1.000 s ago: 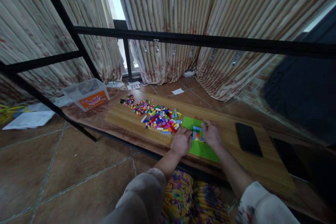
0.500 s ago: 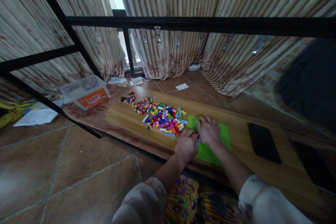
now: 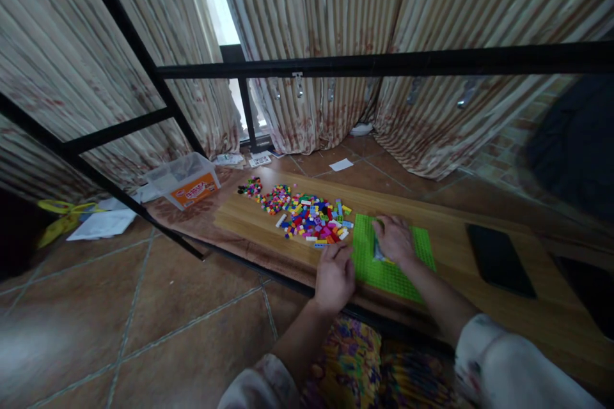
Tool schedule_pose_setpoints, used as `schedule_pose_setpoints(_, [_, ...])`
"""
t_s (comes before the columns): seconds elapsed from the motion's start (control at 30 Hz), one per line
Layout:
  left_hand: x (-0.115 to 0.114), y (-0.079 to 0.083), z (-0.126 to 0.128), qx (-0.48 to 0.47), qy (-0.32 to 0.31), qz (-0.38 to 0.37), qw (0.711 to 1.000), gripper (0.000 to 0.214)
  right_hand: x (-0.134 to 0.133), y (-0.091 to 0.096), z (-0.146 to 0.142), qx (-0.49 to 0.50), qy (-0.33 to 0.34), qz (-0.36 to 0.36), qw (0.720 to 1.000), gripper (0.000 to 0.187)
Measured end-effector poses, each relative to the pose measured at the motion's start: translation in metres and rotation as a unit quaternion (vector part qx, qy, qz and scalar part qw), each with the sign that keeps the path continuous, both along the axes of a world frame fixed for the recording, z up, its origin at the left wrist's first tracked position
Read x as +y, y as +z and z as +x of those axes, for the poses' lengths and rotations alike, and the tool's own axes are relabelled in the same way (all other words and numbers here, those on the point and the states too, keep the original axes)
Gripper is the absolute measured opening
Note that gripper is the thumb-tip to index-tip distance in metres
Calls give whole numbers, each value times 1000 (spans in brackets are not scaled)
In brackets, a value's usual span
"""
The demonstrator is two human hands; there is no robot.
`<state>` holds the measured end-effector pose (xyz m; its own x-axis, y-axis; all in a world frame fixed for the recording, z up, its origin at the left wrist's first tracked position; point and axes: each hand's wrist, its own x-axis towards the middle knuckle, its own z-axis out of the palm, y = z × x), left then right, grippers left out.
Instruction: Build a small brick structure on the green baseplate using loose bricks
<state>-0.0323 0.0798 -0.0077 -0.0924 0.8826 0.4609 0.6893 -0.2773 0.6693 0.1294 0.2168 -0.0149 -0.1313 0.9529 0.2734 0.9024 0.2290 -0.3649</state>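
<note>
on the bench (image 3: 230, 216), the loose bricks (image 3: 314, 217) lie scattered at left, likely light, hard and smooth, best pinched by their sides; the left hand (image 3: 336, 275) rests just nearer, fingers loosely curled, whether around a brick i cannot tell. right of it lies the green baseplate (image 3: 363, 255), probably thin and stiff, best taken by its edges, with the right hand (image 3: 396, 239) arched over a partly hidden brick patch (image 3: 378, 252), its grip unclear.

Striped curtains (image 3: 326, 6) behind black metal frame (image 3: 384, 64); brown tiled floor (image 3: 201, 313).
</note>
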Motion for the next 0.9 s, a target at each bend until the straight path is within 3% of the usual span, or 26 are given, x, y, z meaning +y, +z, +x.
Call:
schedule_pose_setpoints(0.13, [-17, -3, -45, -18, 91, -20, 995, 29, -3, -1, 14, 60, 16, 9, 998, 45])
schedule_pose_setpoints(0.3, [-7, -3, -81, 3, 130, -44, 990, 32, -25, -4, 37, 102, 39, 20, 994, 44])
schedule_pose_setpoints(0.5, [27, 9, -85, 94, 147, -74, 982, 22, -59, -10, 58, 101, 35, 33, 994, 48])
schedule_pose_setpoints(0.63, [44, 19, -83, 194, 153, -151, 957, 18, -80, -21, 68, 58, 27, 48, 997, 48])
schedule_pose_setpoints(0.77, [54, 27, -82, 237, 148, -198, 940, 22, -94, -26, 67, 27, -22, 56, 998, 50])
schedule_pose_setpoints(0.9, [60, 30, -81, 268, 135, -220, 928, 24, -98, -20, 56, 15, -61, 47, 997, 53])
